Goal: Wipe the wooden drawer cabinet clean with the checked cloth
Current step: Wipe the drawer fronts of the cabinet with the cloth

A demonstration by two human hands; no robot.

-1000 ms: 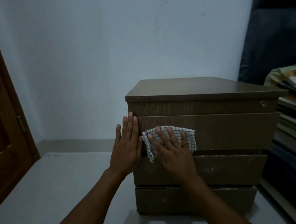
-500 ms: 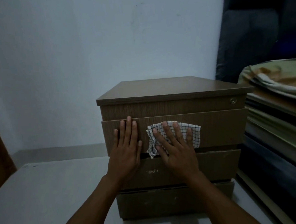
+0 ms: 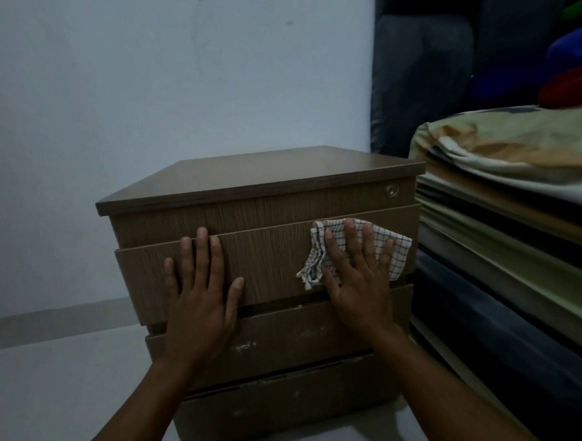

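Note:
A brown wooden drawer cabinet (image 3: 263, 188) with three drawer fronts stands on the pale floor in the middle of the head view. My left hand (image 3: 200, 294) lies flat with fingers apart on the left part of the top drawer front and holds nothing. My right hand (image 3: 358, 277) presses the white checked cloth (image 3: 399, 251) flat against the right end of the same drawer front, fingers spread over it. Pale smudges show on the two lower drawer fronts.
A tall stack of folded bedding and mattresses (image 3: 507, 207) stands tight against the cabinet's right side. A dark upright padded thing (image 3: 420, 76) leans in the corner behind it. A pale wall (image 3: 138, 93) is behind the cabinet, and bare floor (image 3: 54, 388) lies to the left.
My right hand has slid the checked cloth from the left-middle of the top drawer front to its right end. My left hand stays on the left part. The camera has swung right.

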